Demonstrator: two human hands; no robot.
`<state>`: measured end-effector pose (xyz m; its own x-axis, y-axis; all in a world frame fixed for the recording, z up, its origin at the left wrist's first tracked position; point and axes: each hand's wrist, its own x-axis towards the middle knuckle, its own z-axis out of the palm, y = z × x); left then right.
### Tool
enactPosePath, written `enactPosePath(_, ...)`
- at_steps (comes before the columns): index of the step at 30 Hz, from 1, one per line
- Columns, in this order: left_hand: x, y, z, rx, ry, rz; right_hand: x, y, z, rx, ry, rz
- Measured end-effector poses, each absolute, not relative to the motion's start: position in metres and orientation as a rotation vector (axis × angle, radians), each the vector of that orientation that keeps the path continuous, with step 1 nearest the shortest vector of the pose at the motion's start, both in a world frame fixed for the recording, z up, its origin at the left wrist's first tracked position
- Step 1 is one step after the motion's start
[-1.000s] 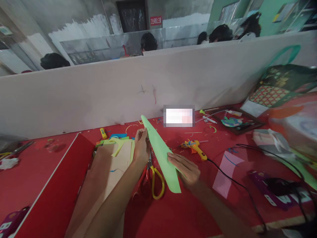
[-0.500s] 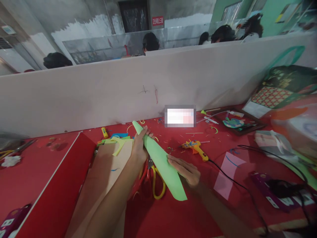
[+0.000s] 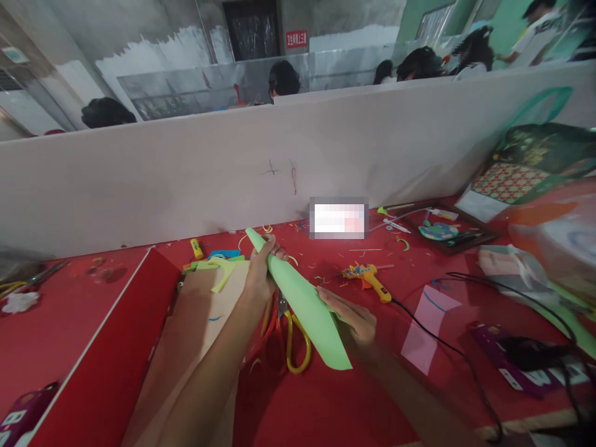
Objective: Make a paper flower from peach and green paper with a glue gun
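One curled green sheet (image 3: 305, 301) slants down-right mid-frame, left hand (image 3: 261, 268) gripping its upper end, right hand (image 3: 354, 318) open, straight-fingered, against its edge.

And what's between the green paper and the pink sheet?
In the head view: the right hand, touching the green paper, then red table, crossed farther back by a black cord that runs over the pink sheet.

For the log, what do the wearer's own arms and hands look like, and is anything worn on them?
The left hand and right hand show no gloves. The left forearm and right forearm are bare as far as the picture shows, with no sleeve, watch or bracelet visible. Some fingers are partly hidden, so rings cannot be ruled out.
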<state>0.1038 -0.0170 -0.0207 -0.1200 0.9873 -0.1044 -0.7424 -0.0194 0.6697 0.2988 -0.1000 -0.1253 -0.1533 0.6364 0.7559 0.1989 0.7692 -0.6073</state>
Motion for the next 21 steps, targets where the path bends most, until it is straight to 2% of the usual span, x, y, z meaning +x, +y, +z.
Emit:
enactPosePath(6, 0.102, -0.022, -0.022, 0.461, 0.568, 1.584, 0.295, -0.097, -0.112, -0.605, -1.653, 0.438)
enactPosePath(21, 0.115, -0.031, -0.014, 0.377, 1.013, 1.505, 0.303, -0.103, -0.107, -0.613, -1.915, 0.035)
